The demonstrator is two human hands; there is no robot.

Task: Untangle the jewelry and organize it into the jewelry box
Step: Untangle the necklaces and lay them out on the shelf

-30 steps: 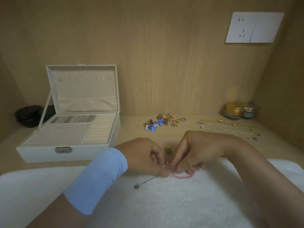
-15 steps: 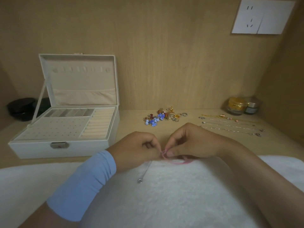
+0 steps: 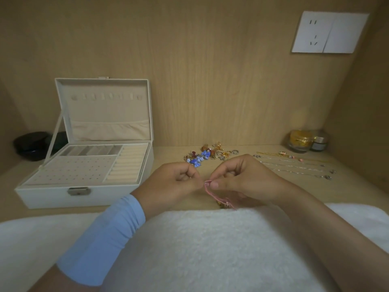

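A person's right hand (image 3: 242,178) pinches a pink cord bracelet (image 3: 217,198) between thumb and forefinger above the tabletop (image 3: 166,154). The left hand (image 3: 174,183) has its fingers curled just beside it; whether they hold anything is unclear. The open jewelry box (image 3: 52,197) stands left.

Dim, warm, even light with soft shadows; slight blur throughout, wide-angle bending at the edges
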